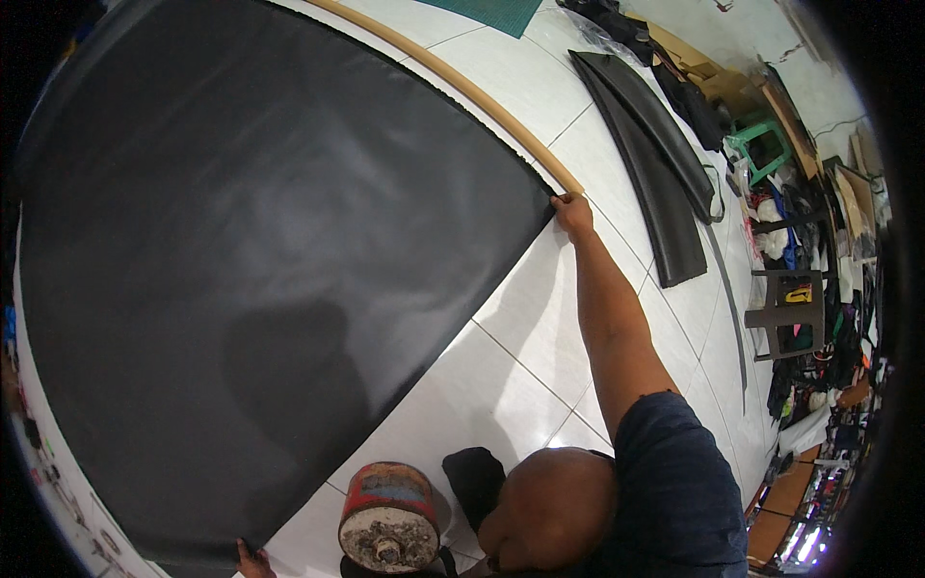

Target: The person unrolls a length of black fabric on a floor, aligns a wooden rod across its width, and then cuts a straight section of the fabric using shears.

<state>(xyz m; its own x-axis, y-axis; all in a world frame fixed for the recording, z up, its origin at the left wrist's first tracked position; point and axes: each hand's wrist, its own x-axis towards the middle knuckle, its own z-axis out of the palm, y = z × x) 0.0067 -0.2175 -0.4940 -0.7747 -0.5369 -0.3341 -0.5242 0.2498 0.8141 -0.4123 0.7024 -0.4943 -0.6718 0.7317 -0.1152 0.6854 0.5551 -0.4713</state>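
Note:
A large black leatherette sheet [414,183] lies spread over the white tiled floor and fills the left and middle of the view. At its right corner my right hand [574,216] pinches the edge, with that arm stretched out. My left hand [253,561], partly cut off by the lower rim, grips the sheet's near edge, thumb or finger on top. Between my hands, close to my bent knee [557,506], stands a worn red can [388,515] with a crusted top and a central knob. A long tan tube [482,101] runs along the sheet's far right edge.
Folded black material [655,183] lies on the floor to the right, beside a thin dark strip [737,318]. Farther right stand a dark plastic stool [788,316] and a green stool [761,149] among heaped materials. A green mat [491,12] shows at the top.

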